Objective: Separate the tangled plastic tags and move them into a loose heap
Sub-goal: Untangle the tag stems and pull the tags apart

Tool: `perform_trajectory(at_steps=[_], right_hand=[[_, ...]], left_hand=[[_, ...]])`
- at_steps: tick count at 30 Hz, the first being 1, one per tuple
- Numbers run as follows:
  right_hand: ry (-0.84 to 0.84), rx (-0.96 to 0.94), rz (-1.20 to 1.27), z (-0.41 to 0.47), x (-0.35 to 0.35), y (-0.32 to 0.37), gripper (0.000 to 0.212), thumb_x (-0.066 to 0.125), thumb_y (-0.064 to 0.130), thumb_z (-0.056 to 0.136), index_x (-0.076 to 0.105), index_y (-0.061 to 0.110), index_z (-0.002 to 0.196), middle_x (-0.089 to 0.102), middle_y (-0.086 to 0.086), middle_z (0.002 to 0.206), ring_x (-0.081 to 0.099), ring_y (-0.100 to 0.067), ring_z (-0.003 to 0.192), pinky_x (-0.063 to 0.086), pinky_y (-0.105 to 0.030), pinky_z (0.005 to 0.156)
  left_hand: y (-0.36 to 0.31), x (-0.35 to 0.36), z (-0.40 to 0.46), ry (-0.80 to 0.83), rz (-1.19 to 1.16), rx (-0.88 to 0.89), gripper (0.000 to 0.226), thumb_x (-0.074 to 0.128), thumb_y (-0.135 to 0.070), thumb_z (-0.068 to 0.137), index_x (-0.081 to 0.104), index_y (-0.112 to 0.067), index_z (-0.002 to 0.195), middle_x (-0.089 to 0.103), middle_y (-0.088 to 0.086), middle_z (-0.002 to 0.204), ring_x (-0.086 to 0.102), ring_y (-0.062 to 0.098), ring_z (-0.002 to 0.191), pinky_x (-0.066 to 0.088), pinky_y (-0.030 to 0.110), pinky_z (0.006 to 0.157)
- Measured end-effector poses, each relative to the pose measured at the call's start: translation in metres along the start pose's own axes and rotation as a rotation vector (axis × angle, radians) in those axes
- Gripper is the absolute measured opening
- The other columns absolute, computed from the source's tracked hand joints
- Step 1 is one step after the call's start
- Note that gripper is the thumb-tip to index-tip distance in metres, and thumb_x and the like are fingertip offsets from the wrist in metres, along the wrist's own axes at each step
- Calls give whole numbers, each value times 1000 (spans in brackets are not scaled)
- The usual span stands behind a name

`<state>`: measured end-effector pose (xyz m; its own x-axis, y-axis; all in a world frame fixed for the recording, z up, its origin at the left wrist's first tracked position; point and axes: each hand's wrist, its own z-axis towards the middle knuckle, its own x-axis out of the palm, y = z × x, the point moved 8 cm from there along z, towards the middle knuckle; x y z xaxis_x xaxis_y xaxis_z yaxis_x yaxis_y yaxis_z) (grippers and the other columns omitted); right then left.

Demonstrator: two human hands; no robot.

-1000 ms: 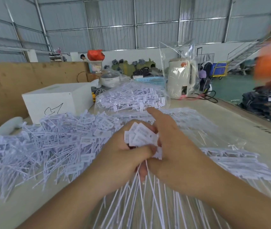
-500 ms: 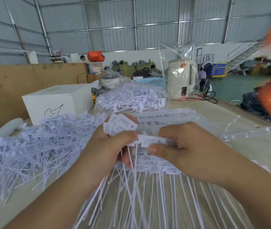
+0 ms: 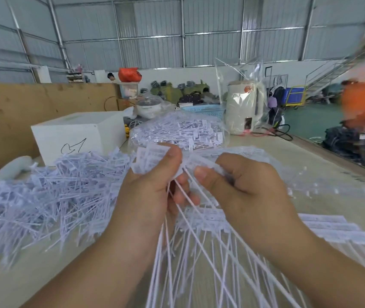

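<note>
My left hand point(image 3: 152, 192) grips a bunch of white plastic tags point(image 3: 150, 158) by their flat label ends, thumb on top, with the long thin tails point(image 3: 177, 263) hanging down toward me. My right hand point(image 3: 246, 187) pinches the label ends of a second bunch point(image 3: 201, 162) just to the right; the two bunches still cross at the tails. A loose heap of separated tags point(image 3: 50, 196) spreads over the table on the left. Rows of joined tags point(image 3: 332, 230) lie flat under and to the right of my right hand.
A clear bag full of tags point(image 3: 177, 132) lies behind my hands. A white box point(image 3: 72, 134) stands at the back left, and a bagged kettle point(image 3: 243, 110) at the back right. The table edge point(image 3: 332, 152) runs along the right side.
My hands have drawn apart, splitting one clump of tags into a left bunch and a right bunch. Both hands have risen a little and the tails now fan out below.
</note>
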<state>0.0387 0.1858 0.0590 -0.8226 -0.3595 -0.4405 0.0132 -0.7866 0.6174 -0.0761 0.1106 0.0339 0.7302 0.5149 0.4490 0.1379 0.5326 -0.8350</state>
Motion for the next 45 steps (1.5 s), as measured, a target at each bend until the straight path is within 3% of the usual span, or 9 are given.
perform_trajectory(at_steps=[5,7,10,15,26,32,37,41,45], right_hand=[[-173,78,73,7,-29,-11,55,55,53,89,38,8,61,28,7,46,27,-8,41,23,-19,39],[-92,49,75,10,-25,-10,55,55,54,84,37,8,59,27,7,47,26,-8,40,22,-18,39],[118,28,89,6,0,-10,54,62,53,85,41,10,59,28,8,45,25,-6,40,22,-22,41],[236,45,49,4,4,-15,38,68,43,87,60,12,66,34,7,42,29,-7,37,24,-20,40],[512,60,39,-1,16,-18,38,59,37,94,62,-2,90,39,1,55,35,-14,48,31,-33,53],[345,-8,-7,1,11,-9,31,61,31,95,54,15,69,44,5,51,38,-7,45,36,-33,49],[-104,52,97,14,-27,-17,37,57,33,95,47,12,66,39,9,44,34,-5,37,29,-12,37],[118,62,233,10,-18,-22,28,56,46,87,60,20,98,38,11,51,31,-9,41,29,-22,39],[452,-55,174,-7,29,-10,58,58,39,93,28,40,143,71,11,92,69,-3,77,56,-26,70]], left_hand=[[-1,-31,15,-160,-175,-88,26,68,-25,84,62,-14,62,47,-3,48,41,8,33,42,20,40],[-17,-45,24,-204,21,17,30,68,-24,87,68,-19,58,48,-3,48,42,9,35,42,25,47],[-10,-21,21,4,316,32,8,76,-28,72,72,-26,65,53,1,47,47,15,35,43,26,44],[14,0,7,201,320,-114,24,62,-47,74,73,-26,78,58,4,54,51,15,40,45,27,42],[16,-1,9,190,379,-90,13,81,-27,68,68,-24,72,55,0,48,47,10,34,39,21,37],[9,-1,6,137,315,-30,18,82,-33,71,68,-24,66,51,6,47,41,16,34,40,23,41],[8,-11,8,25,68,-100,24,71,-31,77,66,-19,58,47,1,46,40,11,33,40,22,41],[4,-4,6,98,204,-59,12,81,-31,72,71,-25,66,57,-1,53,50,12,39,44,24,42],[8,8,-2,268,355,-37,21,78,-41,68,76,-26,83,73,6,75,64,21,59,49,29,50]])
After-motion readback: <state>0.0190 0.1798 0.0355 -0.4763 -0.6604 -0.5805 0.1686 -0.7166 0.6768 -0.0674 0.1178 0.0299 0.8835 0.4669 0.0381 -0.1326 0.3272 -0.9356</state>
